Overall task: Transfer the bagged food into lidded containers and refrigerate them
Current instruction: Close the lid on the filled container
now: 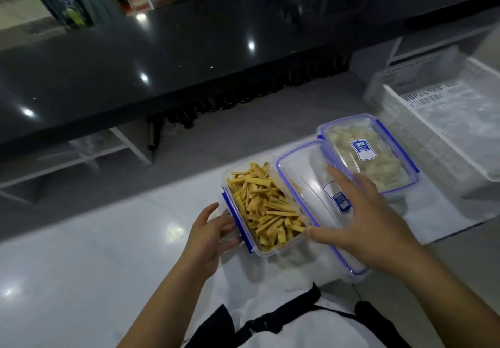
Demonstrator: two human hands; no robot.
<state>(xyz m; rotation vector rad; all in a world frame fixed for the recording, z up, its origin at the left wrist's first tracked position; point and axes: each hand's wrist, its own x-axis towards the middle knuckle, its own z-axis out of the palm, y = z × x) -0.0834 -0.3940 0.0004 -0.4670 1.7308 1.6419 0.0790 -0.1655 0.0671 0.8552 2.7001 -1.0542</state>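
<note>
A clear container (pixel 263 212) with blue clips, full of yellow strips of food, stands on the white counter in front of me. Its clear lid (pixel 305 182) with a blue seal lies tilted over the container's right side. My right hand (pixel 362 223) rests on the lid with its fingers spread and its thumb at the lid's near edge. My left hand (pixel 211 234) touches the container's left end beside the blue clip, fingers relaxed. Behind the lid, a second container (pixel 370 155) with pale food chunks sits with its lid on.
A white perforated plastic basket (pixel 443 109) stands at the right on the counter (pixel 108 239). A raised black glossy ledge (pixel 162 58) runs across the back, with dark bottles under it. Crumpled clear plastic (pixel 286 264) lies near the container's front.
</note>
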